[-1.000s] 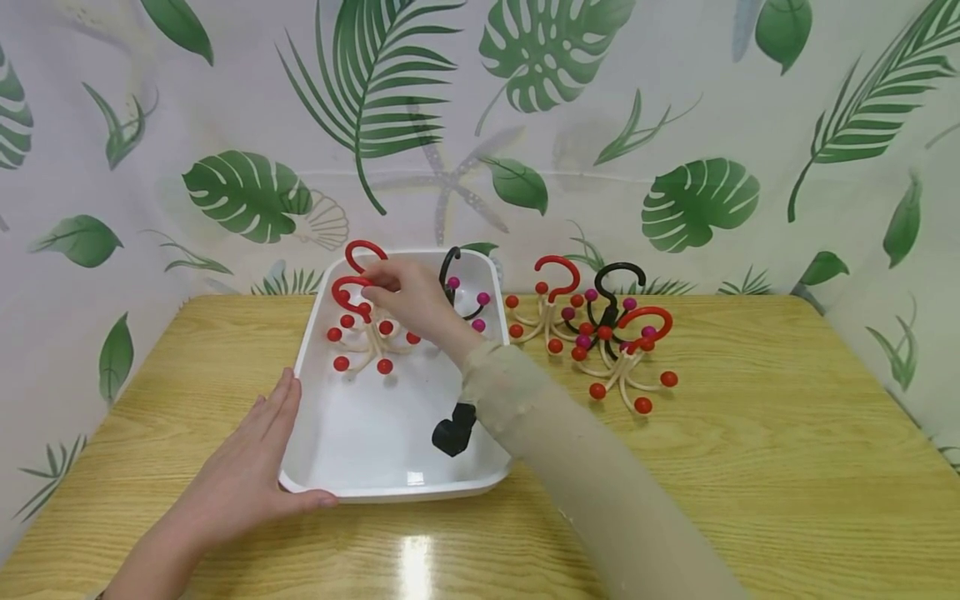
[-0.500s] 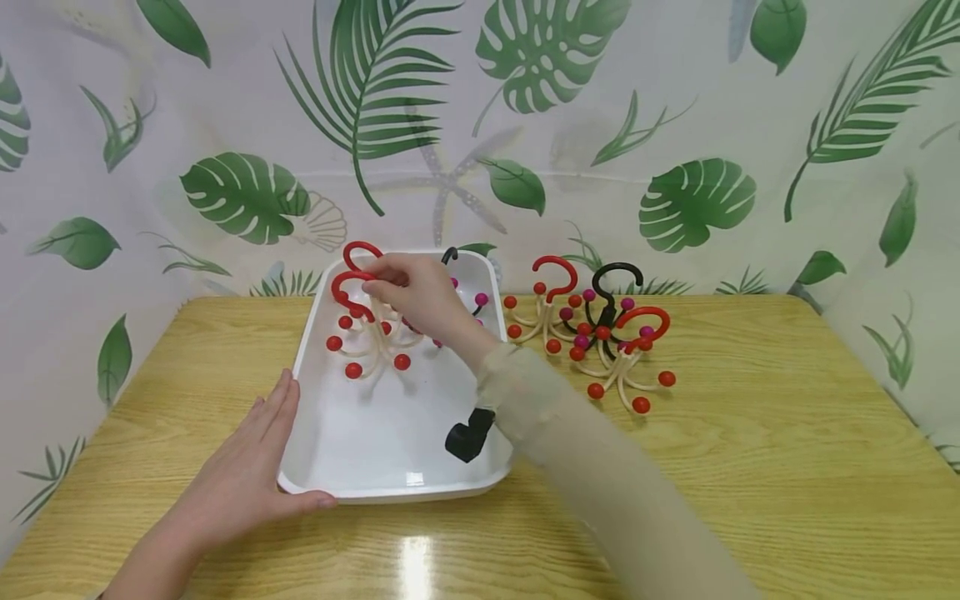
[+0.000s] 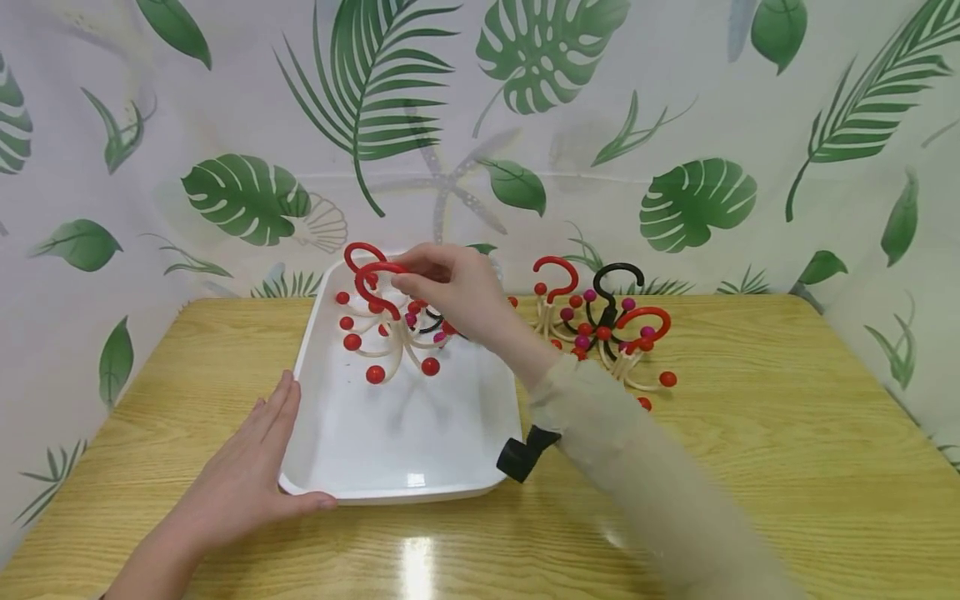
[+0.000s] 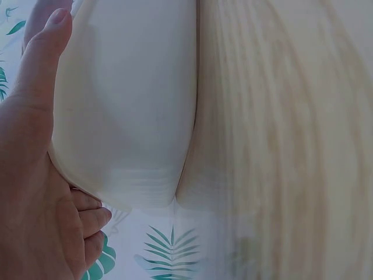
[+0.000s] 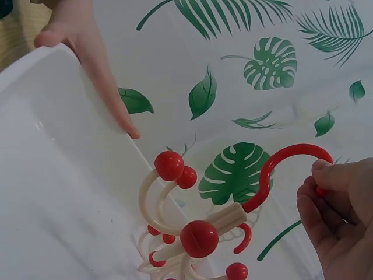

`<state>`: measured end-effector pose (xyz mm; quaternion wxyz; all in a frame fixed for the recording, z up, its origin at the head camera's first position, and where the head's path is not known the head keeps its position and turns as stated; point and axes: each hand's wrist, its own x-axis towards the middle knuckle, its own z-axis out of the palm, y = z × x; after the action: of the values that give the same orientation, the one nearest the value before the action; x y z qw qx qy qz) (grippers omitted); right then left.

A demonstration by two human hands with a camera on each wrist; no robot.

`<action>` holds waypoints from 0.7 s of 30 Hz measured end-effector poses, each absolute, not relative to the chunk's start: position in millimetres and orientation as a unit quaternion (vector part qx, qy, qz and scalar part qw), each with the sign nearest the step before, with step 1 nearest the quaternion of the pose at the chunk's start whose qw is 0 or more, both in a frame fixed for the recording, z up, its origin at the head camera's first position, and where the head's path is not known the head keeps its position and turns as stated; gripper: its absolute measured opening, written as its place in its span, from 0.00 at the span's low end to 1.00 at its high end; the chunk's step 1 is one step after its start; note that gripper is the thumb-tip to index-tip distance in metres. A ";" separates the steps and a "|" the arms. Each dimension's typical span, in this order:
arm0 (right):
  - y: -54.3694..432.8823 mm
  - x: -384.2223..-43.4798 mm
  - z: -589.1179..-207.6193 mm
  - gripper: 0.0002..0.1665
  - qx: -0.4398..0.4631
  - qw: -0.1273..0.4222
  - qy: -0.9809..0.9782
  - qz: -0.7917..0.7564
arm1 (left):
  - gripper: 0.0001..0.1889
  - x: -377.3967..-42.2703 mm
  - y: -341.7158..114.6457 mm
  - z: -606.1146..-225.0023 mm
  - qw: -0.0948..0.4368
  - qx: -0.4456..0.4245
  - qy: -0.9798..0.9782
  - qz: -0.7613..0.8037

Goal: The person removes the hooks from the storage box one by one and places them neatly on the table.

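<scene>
My right hand [image 3: 468, 296] pinches the end of a red hook between thumb and fingers. The hook tops a cream multi-arm hanger [image 3: 400, 333] with red balls on its curved arms. This hanger hangs over the back half of a white tray [image 3: 405, 450], its shadow on the tray floor below. Up close in the right wrist view, the hanger [image 5: 227, 219] tilts away from the fingertips. At the tray's near left corner rests my left hand [image 3: 243, 467], fingers straight along the left side and thumb along the front rim. The left wrist view shows the hand [image 4: 35, 169] against the tray.
Behind the held hanger, another red-hooked one [image 3: 350, 257] stands in the tray. A black one with magenta balls is mostly hidden by my right hand. Right of the tray, two red-hooked hangers [image 3: 662, 317] and a black one [image 3: 609, 315] cluster on the wooden table [image 3: 750, 467].
My right hand has moved right with the red-hooked hanger, which rises slightly and now overlaps the black hanger in the tray. My left hand stays at the tray corner.
</scene>
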<state>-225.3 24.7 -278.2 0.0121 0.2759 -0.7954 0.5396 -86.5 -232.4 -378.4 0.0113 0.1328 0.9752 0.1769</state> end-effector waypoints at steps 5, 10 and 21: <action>44.1 -212.6 -268.7 0.14 0.276 0.037 -0.798 0.534 | 0.72 -86.7 -232.7 -377.8 0.012 0.129 0.976 0.175; 64.3 -201.5 -262.3 0.13 0.270 0.039 -0.797 0.539 | 0.72 -86.8 -232.5 -377.5 0.017 0.128 0.976 0.178; 106.3 -185.7 -262.0 0.14 0.266 0.069 -0.803 0.529 | 0.72 -87.2 -231.9 -377.8 0.020 0.129 0.976 0.176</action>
<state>-185.7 106.3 -262.0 0.0687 0.2658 -0.8031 0.5288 -87.2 -231.9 -377.8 0.0197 0.1287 0.9757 0.1764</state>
